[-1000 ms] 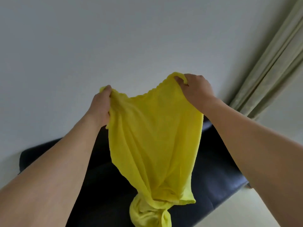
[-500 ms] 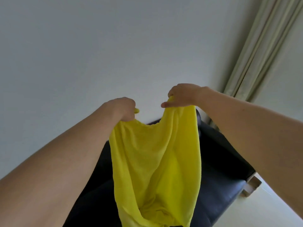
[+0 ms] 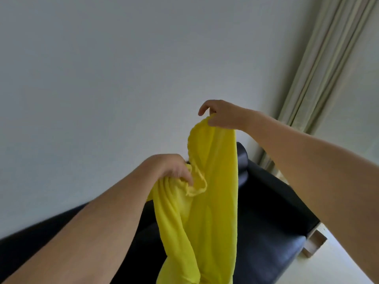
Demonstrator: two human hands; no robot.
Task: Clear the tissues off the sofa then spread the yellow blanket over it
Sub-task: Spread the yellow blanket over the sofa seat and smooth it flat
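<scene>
- Up in front of the wall (image 3: 102, 78), the yellow blanket (image 3: 207, 212) hangs bunched and unspread between both hands, above the sofa (image 3: 270, 206).
- Higher up, the right hand (image 3: 222, 115) pinches the blanket's top edge between thumb and curled fingers.
- Lower and to the left, the left hand (image 3: 170, 169) grips a gathered fold of the edge, its fingers curled into the cloth.
- From these two holds the fabric falls in long folds, and its lower end runs out of view at the bottom.
- Behind it, the dark, leather-like sofa stands against the wall; one pale wooden leg (image 3: 314, 243) shows at its right end on the light floor (image 3: 338, 263).
- Pale curtains (image 3: 328, 58) hang at upper right.
</scene>
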